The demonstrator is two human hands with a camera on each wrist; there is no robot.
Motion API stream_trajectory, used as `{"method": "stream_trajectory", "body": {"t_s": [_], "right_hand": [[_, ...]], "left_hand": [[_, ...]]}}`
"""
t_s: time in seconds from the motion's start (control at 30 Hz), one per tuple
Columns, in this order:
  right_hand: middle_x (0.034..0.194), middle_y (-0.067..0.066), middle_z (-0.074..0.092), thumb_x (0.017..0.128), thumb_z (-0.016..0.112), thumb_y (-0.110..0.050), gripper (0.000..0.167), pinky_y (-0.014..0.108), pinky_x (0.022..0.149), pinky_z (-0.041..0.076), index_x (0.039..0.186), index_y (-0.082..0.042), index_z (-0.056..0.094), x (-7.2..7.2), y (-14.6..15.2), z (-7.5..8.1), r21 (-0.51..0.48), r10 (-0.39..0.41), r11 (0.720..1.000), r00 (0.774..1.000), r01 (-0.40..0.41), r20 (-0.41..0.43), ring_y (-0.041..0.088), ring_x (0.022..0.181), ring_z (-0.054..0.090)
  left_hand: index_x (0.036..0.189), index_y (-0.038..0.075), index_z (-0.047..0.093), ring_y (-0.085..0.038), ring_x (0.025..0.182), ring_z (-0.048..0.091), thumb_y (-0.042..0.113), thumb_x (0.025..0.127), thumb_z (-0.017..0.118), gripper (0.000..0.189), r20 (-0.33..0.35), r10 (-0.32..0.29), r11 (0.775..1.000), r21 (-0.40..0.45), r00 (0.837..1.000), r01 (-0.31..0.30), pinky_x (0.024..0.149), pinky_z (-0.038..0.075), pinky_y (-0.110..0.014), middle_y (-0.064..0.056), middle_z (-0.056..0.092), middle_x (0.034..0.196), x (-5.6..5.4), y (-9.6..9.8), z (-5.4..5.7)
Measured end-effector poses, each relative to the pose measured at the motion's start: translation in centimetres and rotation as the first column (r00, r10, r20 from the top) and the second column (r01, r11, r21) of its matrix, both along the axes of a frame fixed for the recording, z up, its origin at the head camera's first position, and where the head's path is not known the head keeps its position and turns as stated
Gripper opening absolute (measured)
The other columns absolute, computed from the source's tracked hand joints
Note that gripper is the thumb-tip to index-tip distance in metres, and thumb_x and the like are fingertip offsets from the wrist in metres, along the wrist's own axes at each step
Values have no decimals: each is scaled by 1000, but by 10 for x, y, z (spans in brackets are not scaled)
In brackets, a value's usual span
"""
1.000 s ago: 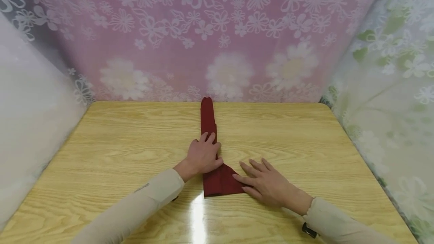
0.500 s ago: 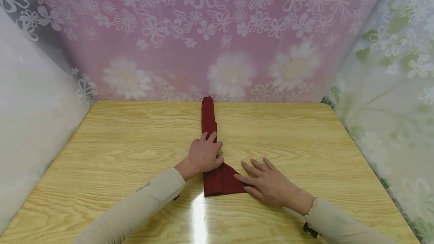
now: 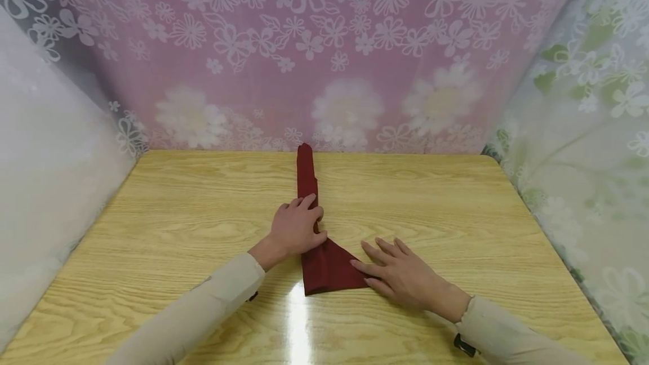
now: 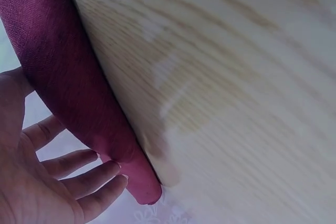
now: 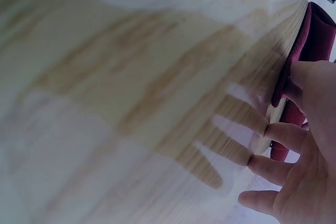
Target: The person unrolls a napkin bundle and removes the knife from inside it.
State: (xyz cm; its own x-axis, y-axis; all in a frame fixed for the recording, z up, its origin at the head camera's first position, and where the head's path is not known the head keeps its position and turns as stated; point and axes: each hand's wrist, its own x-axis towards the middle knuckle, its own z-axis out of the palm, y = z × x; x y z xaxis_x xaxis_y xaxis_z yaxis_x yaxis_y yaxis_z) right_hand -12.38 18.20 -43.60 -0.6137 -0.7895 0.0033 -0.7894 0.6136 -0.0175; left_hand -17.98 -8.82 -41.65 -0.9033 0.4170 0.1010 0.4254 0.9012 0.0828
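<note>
Evidently the dark red cloth (image 3: pixel 332 272) lies lengthwise on the wood-grain tabletop (image 3: pixel 431 201), its narrow strip pointing to 12 o'clock, where the tip meets the far edge and seems to reach slightly past it, and its wider end flaring towards 6 o'clock, with 1 corner drawn out to about 4 o'clock. Near the middle of the strip rests the left hand (image 3: pixel 294 227), its fingers bent and parted, the tips against the cloth; how firmly they press I cannot tell. At the drawn-out corner, the right hand (image 3: pixel 400 277) lies with its fingers spread, the index finger on the cloth and the others fanned over the tabletop towards 1 and 2 o'clock. Beyond stands a pink floral curtain (image 3: pixel 345 27). As I judge it, the smooth, shiny surface gives little grip, so uneven pressure from the 2 hands could skew the strip or pucker the flare; the layers could spring apart if the left hand lifted, and the tip at 12 o'clock could droop.
</note>
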Motion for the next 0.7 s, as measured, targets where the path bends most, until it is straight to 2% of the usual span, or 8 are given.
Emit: {"method": "stream_trajectory", "body": {"t_s": [0.17,0.33,0.7], "right_hand": [[149,10,38,101,43,-41,44,61,102,30,143,-30,46,0,0,0,0,-5,1000,1000,5,10,37,132,37],[149,10,38,102,42,-41,44,61,102,29,144,-30,45,0,0,0,7,-10,1000,1000,10,19,37,133,36],[149,10,37,102,41,-41,45,61,103,29,145,-29,44,1,0,0,13,-6,1000,1000,5,19,38,133,35]], "left_hand": [[97,20,64,-34,118,51,35,86,61,19,18,0,999,51,1000,-1,87,45,-50,-12,45,141,0,-7,2],[106,20,66,-35,120,50,34,87,60,24,41,-6,997,75,999,3,90,44,-52,-14,43,143,1,-13,4],[120,24,68,-32,124,47,35,91,51,35,79,1,999,49,997,-5,94,42,-51,-15,36,148,3,-25,3]]}}
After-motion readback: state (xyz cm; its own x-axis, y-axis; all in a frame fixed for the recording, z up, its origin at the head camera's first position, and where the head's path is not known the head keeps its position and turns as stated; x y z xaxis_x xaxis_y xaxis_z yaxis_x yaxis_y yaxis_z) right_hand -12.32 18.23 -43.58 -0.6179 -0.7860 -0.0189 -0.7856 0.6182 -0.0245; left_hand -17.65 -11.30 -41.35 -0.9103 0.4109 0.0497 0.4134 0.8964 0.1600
